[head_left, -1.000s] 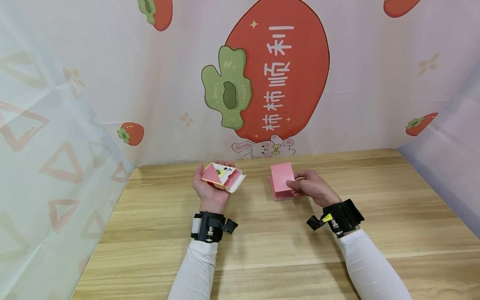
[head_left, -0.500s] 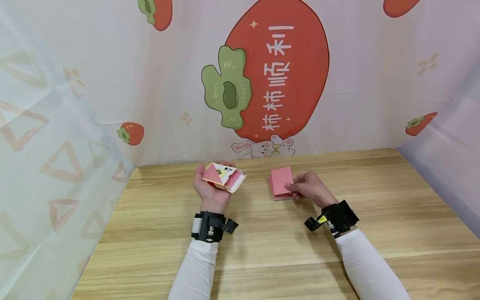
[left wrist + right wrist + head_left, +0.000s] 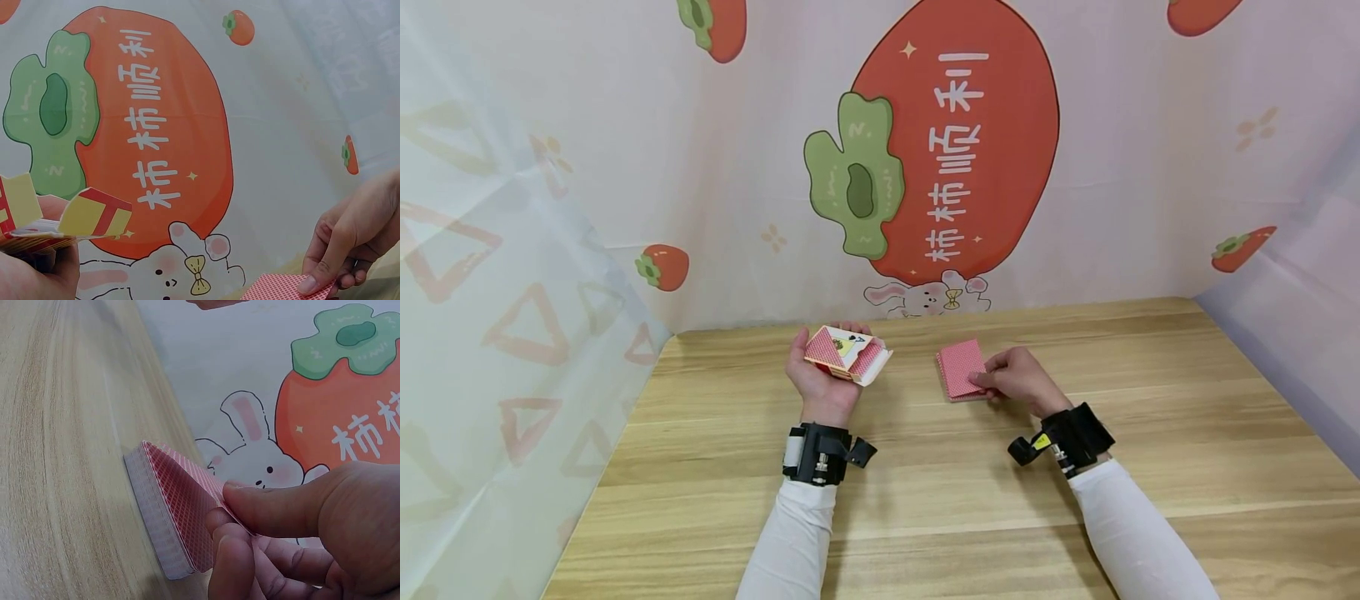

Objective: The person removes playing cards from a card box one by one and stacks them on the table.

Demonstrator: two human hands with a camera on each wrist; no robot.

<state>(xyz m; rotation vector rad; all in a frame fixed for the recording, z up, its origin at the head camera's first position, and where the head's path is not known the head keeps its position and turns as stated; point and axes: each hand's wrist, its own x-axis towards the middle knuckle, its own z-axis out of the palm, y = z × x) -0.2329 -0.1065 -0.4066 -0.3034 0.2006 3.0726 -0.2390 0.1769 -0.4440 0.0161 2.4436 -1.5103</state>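
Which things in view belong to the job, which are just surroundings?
Job:
open card box, in the left hand
raised card, pinched by the right hand
card stack, beneath that card

Surroundings:
wooden table
persimmon-print backdrop
black wristbands

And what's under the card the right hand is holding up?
Under the card is a deck on the table. Part of its top red-patterned back shows; the rest is covered, and I can't see any faces.
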